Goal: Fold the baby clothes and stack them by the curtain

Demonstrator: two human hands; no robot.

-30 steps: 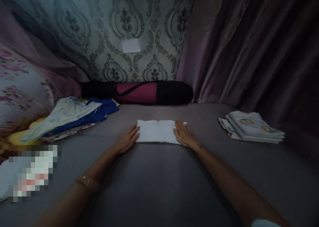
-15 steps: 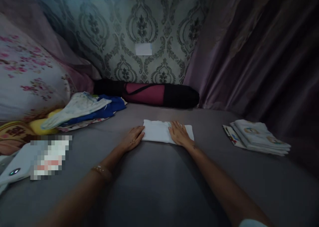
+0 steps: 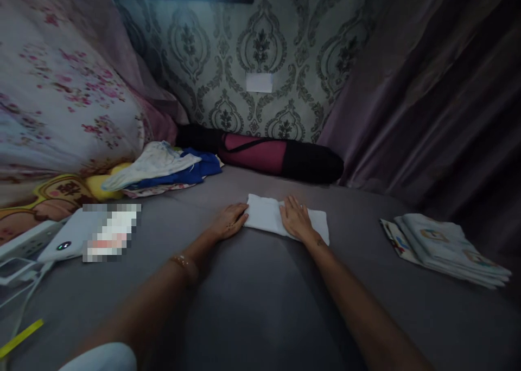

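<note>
A folded white cloth [image 3: 264, 213] lies flat on the grey sheet [image 3: 244, 300] in front of me. My left hand [image 3: 230, 220] rests at the cloth's left edge, fingers stretched out and fingertips touching it. Palm down, my right hand [image 3: 296, 219] lies on the right half of the cloth with its fingers spread, covering part of it. Neither hand grips anything.
At right lies a stack of folded printed cloths [image 3: 451, 246]. Loose clothes [image 3: 163, 167] are heaped at left beside a yellow cushion [image 3: 65, 192]. A white device [image 3: 69, 235] and power strip [image 3: 30, 240] sit nearer. A black and maroon bag [image 3: 260, 153] lies along the wall.
The view has turned left, so the surroundings sit further right in the picture. Both hands keep their places at the cloth, which has not visibly changed shape.
</note>
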